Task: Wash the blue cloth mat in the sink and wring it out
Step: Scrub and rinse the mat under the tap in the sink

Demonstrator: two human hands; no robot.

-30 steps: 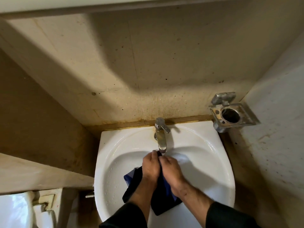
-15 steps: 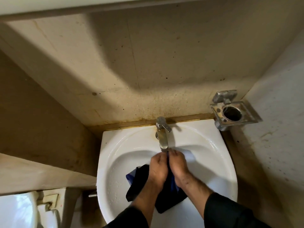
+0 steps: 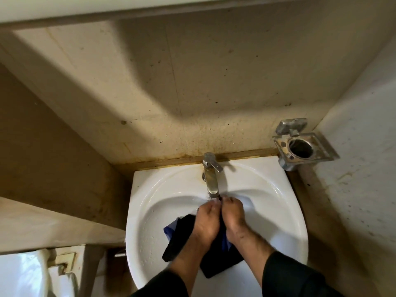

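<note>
I'm looking straight down into the white basin, and both hands are in it, side by side and touching, right under the spout of the chrome tap. The left hand is curled over the bunched top of the blue cloth mat, knuckles up, fingers tucked round the fabric. The right hand is pressed against it at 3 o'clock, fingers bent down onto the same bunch, so the two are gripping the mat together at its upper end. The fingertips meet just below the spout; there is a wet sheen on the porcelain beside it, though I cannot tell from here whether water is running. The mat itself hangs from the hands toward 6 o'clock inside the bowl: it reads almost black where it is soaked, with a lighter blue fold showing at 9 o'clock of the left wrist and a blue strip between the two wrists. Its lower corner lies on the basin's near slope. Dark sleeves cover both forearms at the bottom edge. The tap's lever points toward 4 o'clock. On the wall at 2 o'clock of the basin sits a square metal holder with a round hole. A stained beige wall stands behind the tap.
</note>
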